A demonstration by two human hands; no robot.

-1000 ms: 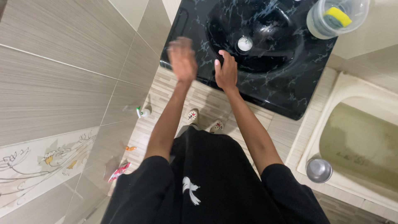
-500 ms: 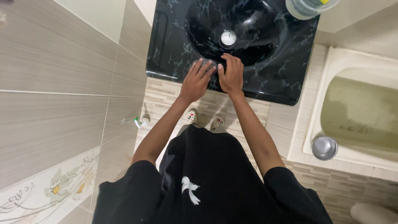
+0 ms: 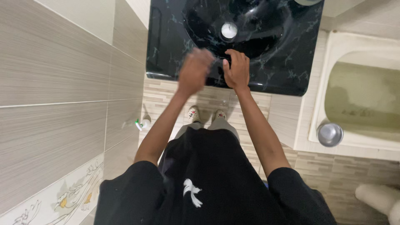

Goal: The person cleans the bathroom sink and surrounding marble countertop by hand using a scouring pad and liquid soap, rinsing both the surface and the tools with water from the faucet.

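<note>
Two hands | right hand [image 3: 236, 70] flat on sink [image 3: 287, 62] rim | left hand [image 3: 194, 71] blurred, unclear

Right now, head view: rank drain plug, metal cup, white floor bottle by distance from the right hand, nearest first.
1. Drain plug: in the black sink basin, just beyond the right hand resting on the front rim.
2. Metal cup: on the tub ledge, off to the right.
3. White floor bottle: by the left wall. Its gap looks close to the cup's; too close to call firmly.
</note>
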